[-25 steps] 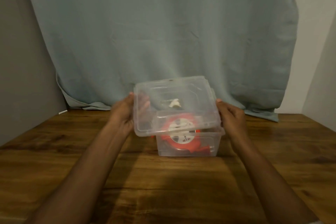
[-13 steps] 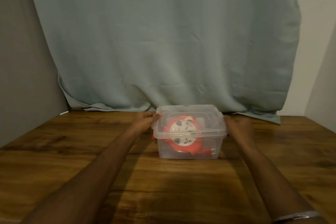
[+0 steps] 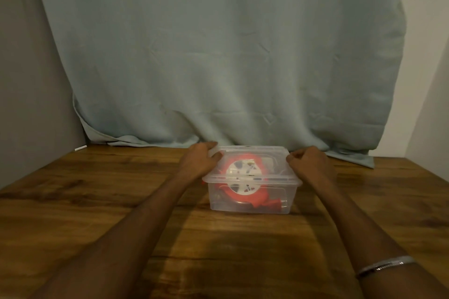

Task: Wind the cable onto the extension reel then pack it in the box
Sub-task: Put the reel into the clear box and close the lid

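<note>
The clear plastic box stands on the wooden tabletop toward its far edge, roughly midway between the left and right edges, just in front of the hanging curtain. Inside it, seen through the walls, lies the orange extension reel with its white centre disc; the cable looks wound on, with an orange plug end resting at the box's near right bottom corner. The clear lid sits on top of the box and looks level on the rim.

The left hand rests at the lid's left edge, fingers lightly curved over the corner, touching rather than clamping. The right hand is at the lid's right edge with its fingers curled in; whether this grip pinches the rim or only presses against it cannot be told. A bracelet shows on the right forearm.

By the look of it, winding and packing are done. What may remain is pressing the lid fully shut along both sides and letting go.
</note>
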